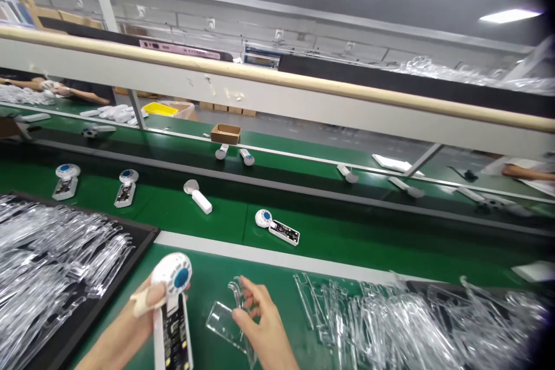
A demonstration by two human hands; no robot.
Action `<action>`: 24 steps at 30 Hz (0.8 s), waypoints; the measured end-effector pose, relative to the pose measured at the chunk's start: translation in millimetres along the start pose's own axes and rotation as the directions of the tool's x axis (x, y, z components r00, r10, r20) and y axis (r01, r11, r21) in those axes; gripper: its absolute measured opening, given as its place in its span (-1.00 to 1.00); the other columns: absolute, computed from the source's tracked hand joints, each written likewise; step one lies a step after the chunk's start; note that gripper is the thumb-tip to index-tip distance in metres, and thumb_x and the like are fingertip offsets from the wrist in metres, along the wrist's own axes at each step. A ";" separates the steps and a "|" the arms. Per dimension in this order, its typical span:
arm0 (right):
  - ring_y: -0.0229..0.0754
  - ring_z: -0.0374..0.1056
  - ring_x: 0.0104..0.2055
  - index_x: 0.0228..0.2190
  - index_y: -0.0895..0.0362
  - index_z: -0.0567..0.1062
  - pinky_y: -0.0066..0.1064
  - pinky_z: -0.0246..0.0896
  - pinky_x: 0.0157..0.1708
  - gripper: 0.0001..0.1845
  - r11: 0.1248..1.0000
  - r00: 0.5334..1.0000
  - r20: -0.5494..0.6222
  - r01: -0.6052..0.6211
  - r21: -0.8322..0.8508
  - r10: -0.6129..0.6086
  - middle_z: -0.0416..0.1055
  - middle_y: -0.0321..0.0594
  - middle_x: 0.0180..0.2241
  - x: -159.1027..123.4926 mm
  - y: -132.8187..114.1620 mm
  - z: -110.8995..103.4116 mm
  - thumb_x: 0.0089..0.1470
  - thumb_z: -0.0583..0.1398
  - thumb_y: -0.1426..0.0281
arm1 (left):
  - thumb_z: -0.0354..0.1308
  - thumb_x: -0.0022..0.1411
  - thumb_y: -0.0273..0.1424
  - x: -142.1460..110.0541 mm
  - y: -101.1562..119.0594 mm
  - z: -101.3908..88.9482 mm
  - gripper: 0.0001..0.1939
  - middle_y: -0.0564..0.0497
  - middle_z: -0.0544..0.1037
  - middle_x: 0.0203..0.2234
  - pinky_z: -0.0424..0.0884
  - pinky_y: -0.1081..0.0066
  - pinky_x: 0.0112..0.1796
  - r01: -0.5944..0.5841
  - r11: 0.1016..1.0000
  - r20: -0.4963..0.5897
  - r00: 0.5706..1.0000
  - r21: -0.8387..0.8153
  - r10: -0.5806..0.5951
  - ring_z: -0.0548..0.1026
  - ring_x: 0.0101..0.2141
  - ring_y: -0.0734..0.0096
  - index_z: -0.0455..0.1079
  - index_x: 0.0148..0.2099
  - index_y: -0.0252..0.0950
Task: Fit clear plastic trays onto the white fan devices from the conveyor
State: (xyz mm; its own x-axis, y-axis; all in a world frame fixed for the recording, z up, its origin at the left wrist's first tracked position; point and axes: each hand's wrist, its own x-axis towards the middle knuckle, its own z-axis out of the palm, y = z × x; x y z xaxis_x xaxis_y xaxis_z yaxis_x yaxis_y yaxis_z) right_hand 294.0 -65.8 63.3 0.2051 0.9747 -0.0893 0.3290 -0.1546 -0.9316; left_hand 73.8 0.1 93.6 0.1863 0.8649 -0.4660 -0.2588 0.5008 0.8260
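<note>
My left hand (137, 318), with a pale wrap on one finger, is closed round a white handheld device (172, 274). This device has a round head with a blue disc and an open handle showing a dark circuit board (173, 329). To its right, my right hand (264, 324) pinches a clear plastic cover (236, 289) between thumb and fingers. The cover has a curved end. A flat clear rectangular piece (225, 324) shows just left of the fingers; I cannot tell if it is part of that cover. The two hands are apart above the green table.
A black tray (147, 234) of clear plastic parts stands at the left. More clear parts (390, 324) are heaped at the right. Several similar devices (284, 231) lie on the green belt ahead. Beyond a rail are a cardboard box (225, 133) and other people's arms (82, 92).
</note>
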 end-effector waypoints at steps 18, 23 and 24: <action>0.01 0.40 -0.31 0.23 -0.19 -0.22 -0.30 0.33 -0.48 -0.14 0.844 0.956 -0.141 0.152 -0.514 -0.258 0.35 -0.21 -0.22 -14.9 -39.5 36.1 0.04 0.13 0.36 | 0.33 -0.10 -0.19 10.5 17.2 79.3 -0.04 -0.06 0.52 -0.07 0.27 0.14 0.06 0.170 0.832 0.283 0.959 -0.528 -0.016 0.33 0.07 0.05 -0.05 0.29 -0.13; -0.01 0.36 -0.37 0.19 -0.24 0.00 -0.23 0.32 -0.40 -0.19 0.799 0.949 -0.119 0.172 -0.577 -0.290 0.32 -0.23 -0.33 -10.9 -45.9 20.2 -0.04 0.21 0.36 | 0.32 -0.13 -0.10 2.1 13.0 90.9 -0.17 -0.11 0.46 0.01 0.24 0.14 0.07 -0.024 0.995 0.225 0.973 -0.101 0.046 0.30 0.08 -0.01 0.17 0.18 -0.17; 0.01 0.34 -0.35 0.17 -0.26 0.07 -0.20 0.32 -0.38 -0.22 0.784 0.942 -0.130 0.176 -0.595 -0.311 0.32 -0.22 -0.34 -10.6 -47.1 18.1 -0.05 0.23 0.32 | 0.33 -0.14 -0.10 -0.3 11.7 91.8 -0.23 -0.15 0.49 -0.03 0.27 0.11 0.04 -0.014 1.000 0.207 0.978 0.002 0.013 0.35 0.04 -0.05 0.24 0.13 -0.23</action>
State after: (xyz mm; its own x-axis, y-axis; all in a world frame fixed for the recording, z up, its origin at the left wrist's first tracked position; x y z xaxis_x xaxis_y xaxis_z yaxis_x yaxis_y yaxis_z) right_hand 259.7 -65.9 101.7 0.2110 0.9446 0.2512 0.8425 -0.0455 -0.5368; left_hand 157.7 2.7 132.6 0.3753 0.8458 -0.3793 -0.2598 0.4888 0.8328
